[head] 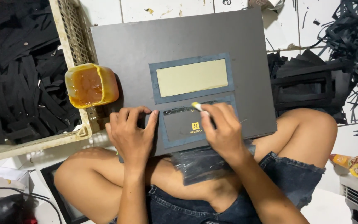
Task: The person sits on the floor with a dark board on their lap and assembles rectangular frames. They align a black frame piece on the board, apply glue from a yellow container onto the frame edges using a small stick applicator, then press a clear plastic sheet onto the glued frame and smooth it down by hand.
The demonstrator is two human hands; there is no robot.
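We are bracing the dark frame (183,128) on the grey board (146,45) across our knees, our left hand (131,132) pressing it flat with spread fingers, while our right hand (222,130) is pinching a small brush (197,106) along its top edge. Beyond, an open tub (91,85) is holding amber glue within reach.

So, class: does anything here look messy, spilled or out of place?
Yes. The tub of amber glue rests tilted on the crate's rim, crusted with drips. Black offcuts lie strewn over the tiled floor. The right hand presses a small applicator against a glue smear.
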